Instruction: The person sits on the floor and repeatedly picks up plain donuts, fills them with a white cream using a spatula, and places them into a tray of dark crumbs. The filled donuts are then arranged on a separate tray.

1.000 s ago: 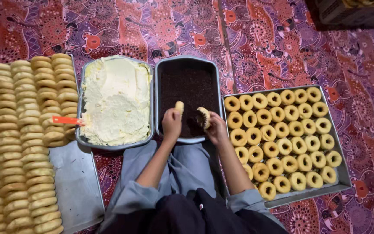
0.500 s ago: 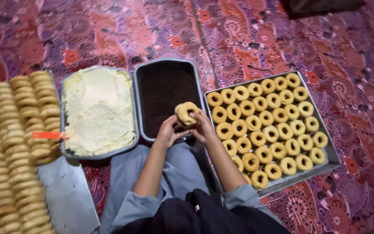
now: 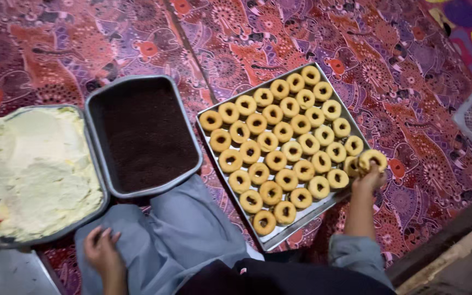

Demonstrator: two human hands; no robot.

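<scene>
Between your right hand's [image 3: 368, 177] fingertips sits a ring cookie [image 3: 372, 159], pinched tight at the far right edge of the cookie tray [image 3: 279, 239]. Set it down flat in the gap at the end of the row, close to its neighbours [image 3: 338, 178] but not on top. Hold it softly so it does not break. Your left hand [image 3: 102, 252] rests loosely closed on your grey trouser leg [image 3: 187, 229], holding nothing. Further left sit a pan of dark crumbs [image 3: 144, 134] and a pan of pale cream [image 3: 36, 169]. Everything lies on a red patterned cloth [image 3: 411, 87] on the floor.
</scene>
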